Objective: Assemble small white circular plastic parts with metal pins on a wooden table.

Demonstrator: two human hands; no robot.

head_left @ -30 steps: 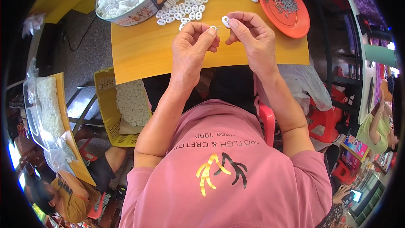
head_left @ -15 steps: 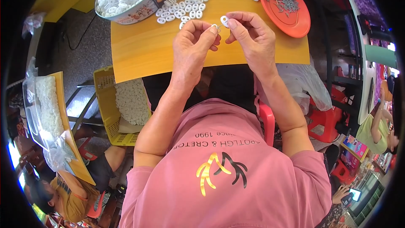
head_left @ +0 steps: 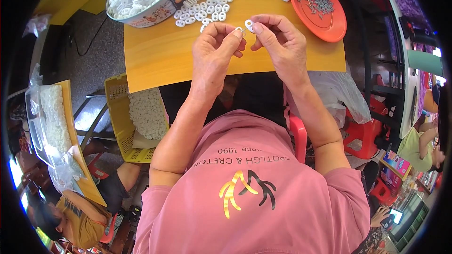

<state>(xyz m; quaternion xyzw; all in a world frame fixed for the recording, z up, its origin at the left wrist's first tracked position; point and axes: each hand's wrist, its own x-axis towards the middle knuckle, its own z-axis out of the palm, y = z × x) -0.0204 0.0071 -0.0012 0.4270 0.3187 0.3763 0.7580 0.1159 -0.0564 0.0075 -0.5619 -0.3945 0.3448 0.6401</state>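
Observation:
Above the yellow tabletop [head_left: 165,61], my left hand [head_left: 212,54] pinches a small white piece [head_left: 239,29] between thumb and forefinger, most of it covered by the fingertips. Opposite it, my right hand [head_left: 283,44] grips a white oval plastic piece with holes [head_left: 249,26] by its edge. A thin metallic bit shows in the narrow gap between the two pieces; its exact shape is too small to tell. Just beyond my left fingers lie loose white two-holed pieces [head_left: 207,11]. An orange-red plate [head_left: 334,30] with small grey metal parts [head_left: 316,2] stands to the right.
A round tub [head_left: 150,19] heaped with white pieces stands at the far left of the table. Beside my left forearm sits a yellow crate [head_left: 115,127] of whitish pieces. Plastic bags [head_left: 341,89] and red stools [head_left: 360,136] are on the right. A person [head_left: 80,221] sits at lower left.
My right hand has shifted very slightly left, and the white oval piece in it is a little closer to my left fingertips. My left hand has barely moved.

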